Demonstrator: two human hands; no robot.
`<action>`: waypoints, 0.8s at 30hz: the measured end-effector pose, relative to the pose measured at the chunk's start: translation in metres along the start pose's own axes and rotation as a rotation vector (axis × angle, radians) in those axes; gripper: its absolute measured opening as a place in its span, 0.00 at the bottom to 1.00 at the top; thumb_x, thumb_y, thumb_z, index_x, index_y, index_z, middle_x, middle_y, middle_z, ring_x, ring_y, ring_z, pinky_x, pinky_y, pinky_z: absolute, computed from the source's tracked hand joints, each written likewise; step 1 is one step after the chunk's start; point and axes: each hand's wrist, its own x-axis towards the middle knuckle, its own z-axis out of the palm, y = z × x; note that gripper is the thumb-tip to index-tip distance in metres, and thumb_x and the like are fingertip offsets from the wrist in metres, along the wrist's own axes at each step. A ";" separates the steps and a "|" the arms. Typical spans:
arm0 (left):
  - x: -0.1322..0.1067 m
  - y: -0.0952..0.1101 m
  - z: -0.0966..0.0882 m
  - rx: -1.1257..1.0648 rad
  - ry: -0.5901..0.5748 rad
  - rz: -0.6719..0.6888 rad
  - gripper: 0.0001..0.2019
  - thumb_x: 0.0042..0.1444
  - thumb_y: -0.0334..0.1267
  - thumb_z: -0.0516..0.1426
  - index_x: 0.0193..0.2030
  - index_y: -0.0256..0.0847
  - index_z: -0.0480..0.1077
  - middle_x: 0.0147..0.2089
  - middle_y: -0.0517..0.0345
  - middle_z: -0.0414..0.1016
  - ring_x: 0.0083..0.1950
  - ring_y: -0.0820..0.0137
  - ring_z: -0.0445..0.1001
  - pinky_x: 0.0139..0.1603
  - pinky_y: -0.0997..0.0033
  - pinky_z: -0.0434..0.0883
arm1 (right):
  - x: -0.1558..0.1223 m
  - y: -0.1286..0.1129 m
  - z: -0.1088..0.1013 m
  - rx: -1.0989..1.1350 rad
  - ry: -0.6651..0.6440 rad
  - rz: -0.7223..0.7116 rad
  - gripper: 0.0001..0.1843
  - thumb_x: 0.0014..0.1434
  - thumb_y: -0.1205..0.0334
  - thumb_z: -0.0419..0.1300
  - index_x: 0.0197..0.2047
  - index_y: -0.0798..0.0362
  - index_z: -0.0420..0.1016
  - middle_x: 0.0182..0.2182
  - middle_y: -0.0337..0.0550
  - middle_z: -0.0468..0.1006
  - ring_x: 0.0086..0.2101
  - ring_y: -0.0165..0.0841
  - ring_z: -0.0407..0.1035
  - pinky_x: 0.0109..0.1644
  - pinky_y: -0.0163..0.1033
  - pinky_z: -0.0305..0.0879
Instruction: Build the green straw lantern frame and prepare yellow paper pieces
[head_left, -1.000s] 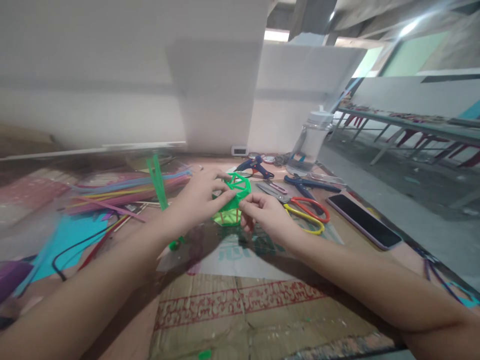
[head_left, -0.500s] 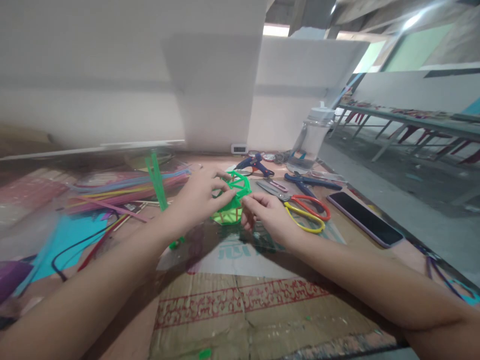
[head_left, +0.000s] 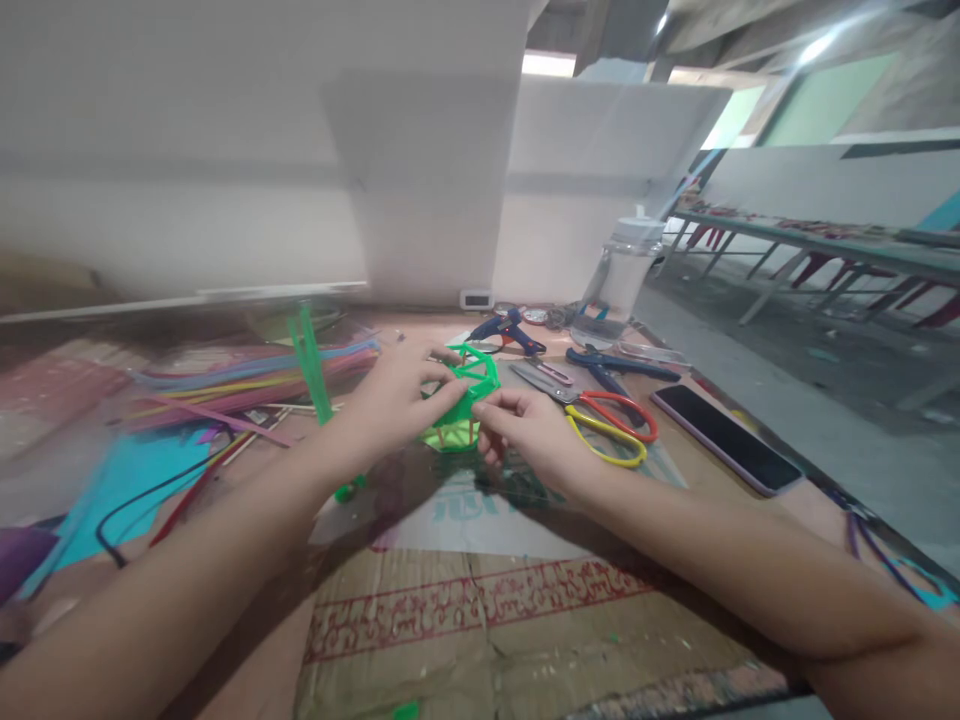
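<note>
A small green craft frame [head_left: 478,370], many-sided and with thin brown struts, stands on a plastic sheet [head_left: 420,525] in front of me. My left hand [head_left: 412,385] grips its upper left side, thumb along the near face and fingers over the top. On the right side, my right hand [head_left: 525,425] has thumb and index finger pinched together at the frame's near edge. Whether a small piece sits in that pinch is hidden. The frame's lower part shows a yellow-green base.
Scissors [head_left: 611,430] with red and yellow handles, blue pliers [head_left: 619,365], a glue gun [head_left: 506,330] and a phone [head_left: 726,440] lie to the right. A water bottle [head_left: 615,285] stands behind them. Green strips [head_left: 311,365] and coloured pipe cleaners [head_left: 255,385] are at the left.
My right hand's pinching fingers have shifted slightly left along the frame's near side. My left hand keeps its hold. The whole view has moved a little.
</note>
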 end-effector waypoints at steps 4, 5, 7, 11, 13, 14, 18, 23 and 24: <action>0.000 0.000 -0.002 0.005 -0.015 -0.006 0.17 0.65 0.43 0.52 0.32 0.42 0.80 0.51 0.50 0.80 0.54 0.58 0.75 0.58 0.51 0.69 | 0.000 0.001 0.001 0.022 -0.004 0.006 0.16 0.57 0.51 0.67 0.28 0.52 0.70 0.18 0.35 0.75 0.17 0.25 0.67 0.22 0.32 0.66; 0.000 0.001 -0.002 0.007 -0.016 -0.012 0.17 0.65 0.43 0.53 0.32 0.43 0.80 0.51 0.50 0.80 0.55 0.58 0.75 0.58 0.51 0.69 | 0.000 0.002 0.001 0.025 -0.005 0.003 0.16 0.57 0.51 0.67 0.28 0.52 0.70 0.18 0.35 0.75 0.17 0.25 0.67 0.22 0.32 0.66; 0.000 0.000 -0.002 0.009 -0.015 -0.014 0.17 0.64 0.45 0.54 0.31 0.43 0.80 0.52 0.50 0.80 0.54 0.58 0.75 0.58 0.51 0.69 | 0.001 0.003 0.000 0.026 -0.010 -0.004 0.17 0.56 0.50 0.67 0.27 0.52 0.70 0.18 0.35 0.75 0.17 0.25 0.67 0.21 0.32 0.66; 0.000 -0.002 0.000 0.012 -0.006 0.003 0.18 0.64 0.45 0.54 0.28 0.43 0.78 0.51 0.51 0.80 0.54 0.58 0.75 0.58 0.51 0.69 | 0.001 0.003 -0.001 -0.009 -0.018 -0.021 0.17 0.56 0.48 0.66 0.28 0.52 0.70 0.19 0.35 0.74 0.17 0.26 0.67 0.22 0.32 0.66; -0.001 -0.003 0.001 0.012 -0.002 0.000 0.17 0.65 0.45 0.55 0.29 0.43 0.79 0.51 0.52 0.80 0.55 0.59 0.75 0.58 0.52 0.69 | -0.001 0.002 0.000 -0.061 -0.009 -0.058 0.16 0.57 0.49 0.65 0.29 0.52 0.70 0.19 0.35 0.74 0.18 0.26 0.67 0.24 0.33 0.66; -0.001 -0.003 0.000 0.015 -0.002 0.000 0.17 0.65 0.45 0.55 0.30 0.44 0.79 0.51 0.52 0.80 0.55 0.59 0.74 0.58 0.52 0.68 | -0.002 0.001 0.001 -0.104 0.006 -0.094 0.15 0.58 0.50 0.64 0.30 0.51 0.70 0.20 0.35 0.74 0.19 0.26 0.67 0.25 0.33 0.66; -0.001 -0.001 -0.004 0.041 -0.014 0.000 0.16 0.66 0.43 0.54 0.33 0.44 0.81 0.51 0.52 0.80 0.55 0.58 0.74 0.58 0.52 0.68 | -0.010 -0.003 0.002 -0.260 0.092 -0.269 0.10 0.60 0.54 0.61 0.31 0.51 0.71 0.21 0.34 0.72 0.22 0.27 0.67 0.27 0.34 0.63; -0.003 0.000 -0.008 0.044 0.022 0.001 0.15 0.66 0.44 0.54 0.38 0.43 0.81 0.54 0.50 0.78 0.57 0.56 0.72 0.60 0.50 0.67 | -0.006 -0.017 -0.019 -0.413 0.127 -0.314 0.10 0.61 0.55 0.58 0.30 0.50 0.68 0.20 0.35 0.73 0.22 0.29 0.67 0.28 0.35 0.63; -0.003 -0.001 -0.007 0.046 0.023 0.002 0.14 0.65 0.44 0.55 0.37 0.43 0.81 0.54 0.50 0.78 0.57 0.56 0.72 0.60 0.49 0.67 | -0.002 -0.020 -0.027 -0.499 0.115 -0.296 0.11 0.61 0.56 0.58 0.29 0.50 0.67 0.20 0.35 0.72 0.21 0.29 0.66 0.28 0.35 0.61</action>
